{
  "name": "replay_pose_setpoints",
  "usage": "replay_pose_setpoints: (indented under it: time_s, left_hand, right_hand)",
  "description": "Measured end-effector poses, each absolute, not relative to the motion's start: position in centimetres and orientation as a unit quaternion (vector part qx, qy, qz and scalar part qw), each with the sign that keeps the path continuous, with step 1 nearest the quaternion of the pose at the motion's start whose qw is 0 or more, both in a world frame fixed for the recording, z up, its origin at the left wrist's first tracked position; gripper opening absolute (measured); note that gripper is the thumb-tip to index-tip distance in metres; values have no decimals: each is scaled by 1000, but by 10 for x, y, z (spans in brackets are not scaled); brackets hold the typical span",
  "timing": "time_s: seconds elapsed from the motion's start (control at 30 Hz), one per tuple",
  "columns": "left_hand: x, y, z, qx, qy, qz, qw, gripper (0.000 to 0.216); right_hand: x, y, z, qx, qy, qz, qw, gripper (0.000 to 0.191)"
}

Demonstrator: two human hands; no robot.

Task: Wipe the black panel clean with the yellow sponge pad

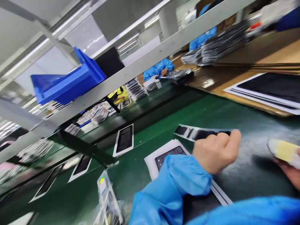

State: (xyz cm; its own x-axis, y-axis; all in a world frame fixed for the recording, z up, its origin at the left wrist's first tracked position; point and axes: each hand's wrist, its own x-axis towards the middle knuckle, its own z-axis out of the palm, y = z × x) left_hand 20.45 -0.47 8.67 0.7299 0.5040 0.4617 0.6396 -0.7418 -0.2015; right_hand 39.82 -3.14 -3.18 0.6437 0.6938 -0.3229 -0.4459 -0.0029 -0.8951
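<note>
My left hand [217, 151], in a blue sleeve, is closed with its knuckles up, over the green work surface. Behind its fingers lies a narrow black strip with a pale border [191, 132]; whether the fingers grip anything is hidden. Under the left forearm are white-edged sheets with a black panel [170, 154], partly covered by the sleeve. At the right edge, my right hand [289, 172] is cut off by the frame and blurred. It holds a small white object with a yellow face [284, 151], raised above the surface.
White-bordered black panels [124, 139] lie along the green belt [145, 134] to the left. A clear plastic bag [107, 200] sits in front. Panels [269, 90] rest on cardboard [211, 82] at right. A metal rail [140, 64] with a blue bin [70, 82] crosses above. Co-workers sit beyond.
</note>
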Motion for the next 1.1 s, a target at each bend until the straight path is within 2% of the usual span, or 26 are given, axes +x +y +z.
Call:
replay_pose_setpoints:
  time_s: [0.03,0.1,0.17,0.27,0.4,0.6,0.83,0.97,1.1]
  left_hand:
    - [225,-6,72,-918,-328,-166,151,29]
    - [252,-5,49,-936,-315,-129,91,49]
    - [260,4,35,-954,-270,-114,56,59]
    - [248,39,23,-972,-201,-106,59,56]
    - [232,92,5,-975,-188,-102,59,79]
    - [232,109,-20,-981,-164,-98,41,48]
    - [231,98,-17,-977,-157,-115,83,44]
    - [235,88,-12,-977,-126,-112,133,20]
    - [239,81,-11,-974,-114,-118,156,25]
  right_hand:
    - [400,-32,-29,-568,-105,390,718,24]
    - [402,-34,-24,-546,-100,374,743,22]
    - [403,-38,-18,-541,-84,381,745,21]
    - [405,-39,-14,-549,-56,385,740,19]
    - [405,-29,-14,-546,-41,393,739,17]
    - [406,-15,-12,-538,-46,441,717,19]
    - [407,-9,-14,-575,-45,561,593,8]
    - [415,2,-19,-575,-48,565,589,10]
    - [422,3,-27,-568,-48,583,579,15]
